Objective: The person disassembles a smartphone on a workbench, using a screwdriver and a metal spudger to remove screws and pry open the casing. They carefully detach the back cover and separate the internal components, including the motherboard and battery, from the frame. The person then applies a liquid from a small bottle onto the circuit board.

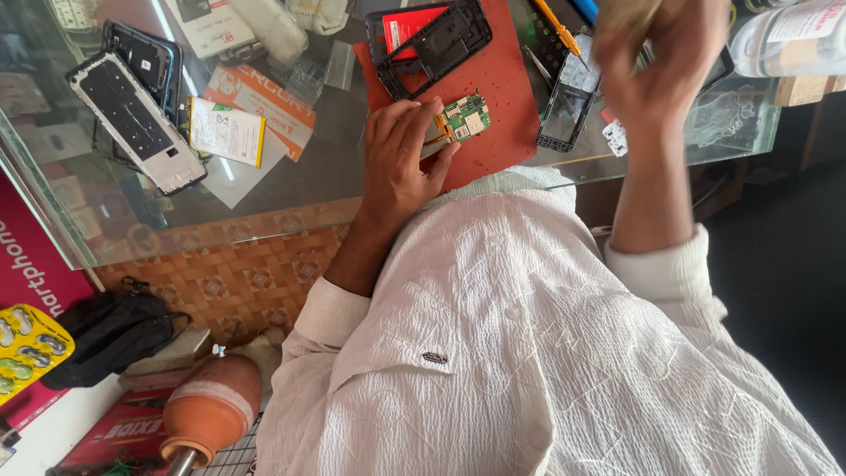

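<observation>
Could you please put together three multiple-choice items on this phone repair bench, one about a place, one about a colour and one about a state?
1. Where does the small green circuit board lie?
A. On the red mat
B. On the floor
C. Inside the black bag

2. What colour is the handle of the screwdriver at the top of the mat?
A. Pink
B. Orange-yellow
C. White

3. How is the right hand?
A. Flat on the glass
B. In a pocket
C. Raised above the bench

Answers: 1 A, the board rests on the mat by the left hand. 2 B, its handle shows orange-yellow. 3 C, the hand is lifted and blurred, above the glass counter.
</observation>
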